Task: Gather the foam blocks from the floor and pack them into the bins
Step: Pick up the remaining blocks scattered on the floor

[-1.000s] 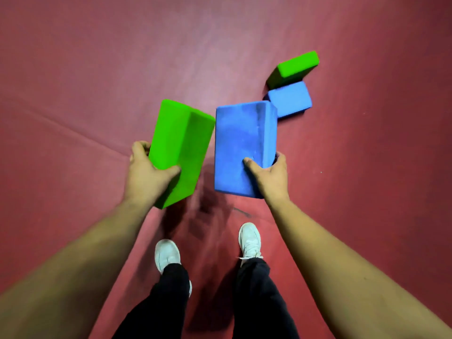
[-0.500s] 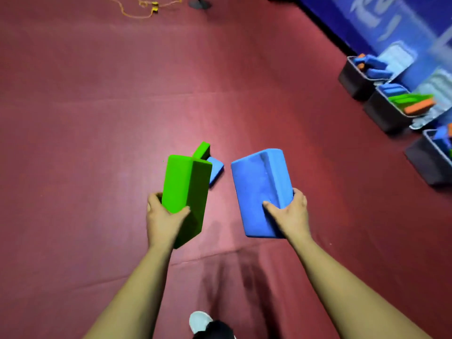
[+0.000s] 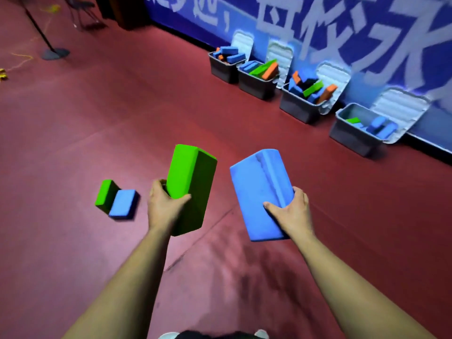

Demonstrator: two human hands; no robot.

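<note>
1. shoes (image 3: 168,335): white toes just show at the bottom edge, on the red floor (image 3: 73,241).
2. left hand (image 3: 166,206): grips the green block (image 3: 193,177) low on its left side. the thumb lies across the near face. the fingers curl round the far-left edge, and only one tip shows there.
3. green block: held on end, clear of the floor, with most of its length above the thumb and a short part below the hand.
4. right hand (image 3: 291,214): grips the blue block (image 3: 259,192) at its lower right. the thumb presses on the near face and the fingers wrap the right edge.
5. blue block: held on end beside the green block but apart from it, above the floor.
6. loose green block (image 3: 105,194) and loose blue block (image 3: 123,203): these lie touching on the floor, left of the left hand.
7. nearest bin (image 3: 352,140): grey, on the floor at right, holding a few blue blocks and one green.
8. three farther bins (image 3: 299,110): in a row along the wall (image 3: 367,33), heaped with blue, green and orange blocks.
9. lids (image 3: 401,111): lean against the wall behind the bins.
10. stand base (image 3: 55,53): far left on the floor.
</note>
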